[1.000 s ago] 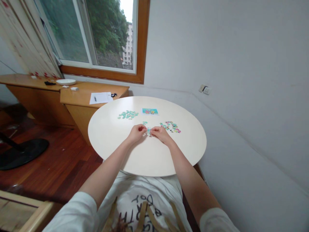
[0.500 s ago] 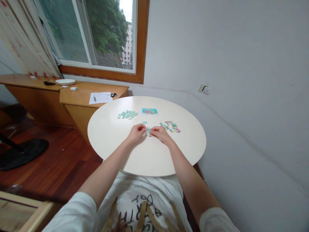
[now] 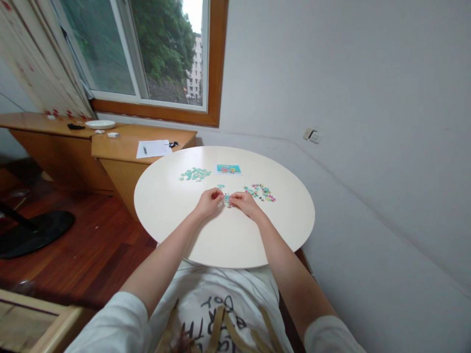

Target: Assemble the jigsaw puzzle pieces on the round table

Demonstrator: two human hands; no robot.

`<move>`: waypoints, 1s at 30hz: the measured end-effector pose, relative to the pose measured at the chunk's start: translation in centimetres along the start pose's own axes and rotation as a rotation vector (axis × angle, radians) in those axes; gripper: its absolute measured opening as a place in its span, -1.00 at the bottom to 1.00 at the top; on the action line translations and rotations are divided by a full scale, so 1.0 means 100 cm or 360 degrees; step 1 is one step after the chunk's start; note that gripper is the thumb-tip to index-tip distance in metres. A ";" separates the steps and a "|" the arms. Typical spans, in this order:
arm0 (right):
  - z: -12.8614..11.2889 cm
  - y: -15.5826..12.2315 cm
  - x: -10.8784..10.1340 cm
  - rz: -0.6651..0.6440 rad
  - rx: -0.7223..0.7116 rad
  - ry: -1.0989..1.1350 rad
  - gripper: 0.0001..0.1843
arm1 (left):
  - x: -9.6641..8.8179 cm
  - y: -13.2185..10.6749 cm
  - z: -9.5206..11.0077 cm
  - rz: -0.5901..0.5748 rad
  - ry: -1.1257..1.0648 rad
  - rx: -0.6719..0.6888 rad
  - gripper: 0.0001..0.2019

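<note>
Between my two hands are a few small teal jigsaw puzzle pieces [image 3: 227, 198], raised just over the white round table [image 3: 221, 240]. My left hand [image 3: 210, 200] pinches their left side with thumb and fingertips. From the right, my right hand [image 3: 245, 202] pinches the other side. My fingers partly cover the pieces, so how they fit together is hard to see. Just beyond my left fingertips lies another small group of teal pieces [image 3: 221, 186]. A loose pile of teal pieces [image 3: 195, 174] is at the left, and a multicoloured pile [image 3: 260, 192] lies beside my right hand.
A picture card [image 3: 228, 169] with a teal background lies toward the table's far side. Beyond the table's left edge, a wooden desk [image 3: 125, 131] holds a sheet of paper [image 3: 153, 148], keys [image 3: 172, 144] and a white plate [image 3: 100, 124]. A wall [image 3: 360, 147] rises on the right.
Almost nothing differs. Both hands keep their pinch on the puzzle pieces, and the whole view has shifted very slightly.
</note>
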State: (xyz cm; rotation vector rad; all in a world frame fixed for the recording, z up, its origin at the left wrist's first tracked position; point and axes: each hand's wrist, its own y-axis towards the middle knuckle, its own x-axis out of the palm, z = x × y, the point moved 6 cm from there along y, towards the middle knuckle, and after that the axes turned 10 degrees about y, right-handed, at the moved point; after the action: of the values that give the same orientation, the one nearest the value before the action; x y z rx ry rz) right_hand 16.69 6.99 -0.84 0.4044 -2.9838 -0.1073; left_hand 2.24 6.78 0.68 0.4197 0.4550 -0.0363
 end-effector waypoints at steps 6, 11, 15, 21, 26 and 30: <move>0.002 0.002 -0.001 -0.0003 0.0002 0.0006 -0.77 | 0.000 -0.001 0.002 -0.0009 0.0004 0.0001 -0.89; 0.002 0.002 -0.002 -0.0007 0.0000 -0.0014 -0.77 | 0.000 -0.001 0.004 -0.0031 0.0000 0.0006 -0.87; 0.001 0.001 -0.001 -0.0007 -0.0001 -0.0020 -0.78 | 0.001 -0.002 0.004 -0.0051 0.0001 0.0017 -0.86; 0.001 0.001 0.000 -0.0001 -0.0017 -0.0021 -0.79 | 0.000 -0.003 0.004 -0.0059 0.0002 0.0023 -0.88; 0.000 0.001 -0.001 0.0013 -0.0017 -0.0019 -0.78 | 0.000 -0.002 0.005 -0.0051 0.0013 0.0014 -0.88; -0.002 -0.001 0.000 -0.0003 -0.0016 -0.0028 -0.79 | 0.001 -0.002 0.006 -0.0058 0.0035 0.0003 -0.88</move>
State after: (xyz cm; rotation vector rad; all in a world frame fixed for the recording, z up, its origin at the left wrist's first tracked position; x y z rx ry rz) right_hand 16.71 6.91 -0.68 0.4069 -2.9987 -0.1267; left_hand 2.50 6.34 1.01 0.4140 0.4840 -0.0673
